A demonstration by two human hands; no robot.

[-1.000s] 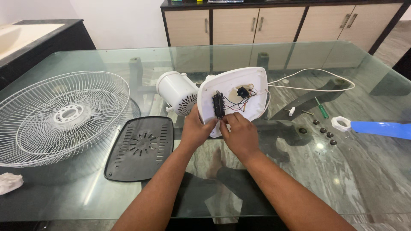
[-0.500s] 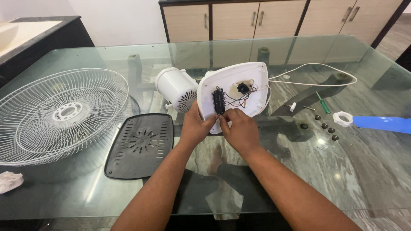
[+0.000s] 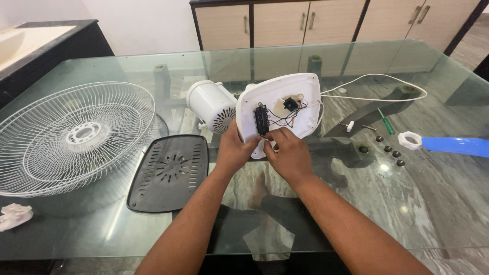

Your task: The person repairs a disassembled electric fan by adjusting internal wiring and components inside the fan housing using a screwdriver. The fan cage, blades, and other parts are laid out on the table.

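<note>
Glass table [image 3: 433, 203] in a room with wood-fronted cabinets [image 3: 275, 23] behind; stone floor visible through the top. Both hands meet at the lower edge of a white fan base housing [image 3: 285, 97], held tilted up near table centre with its open underside toward the camera. Left hand [image 3: 235, 150] clamps the housing's lower left edge, thumb up beside the black switch block [image 3: 261, 119]. Right hand [image 3: 288, 153] closes on the bottom edge, fingertips pinched near the coloured wires [image 3: 288, 118]. White motor casing [image 3: 211, 105] sits just behind, to the left. Black vented cover plate [image 3: 170, 172] lies flat left of the arms; white wire fan guard [image 3: 71, 135] further left. White cord [image 3: 377, 86] loops off to the right. Green-handled screwdriver [image 3: 385, 122], small dark screws [image 3: 388, 147], white ring nut [image 3: 410, 139] and blue fan blade [image 3: 456, 146] lie well to the right.
</note>
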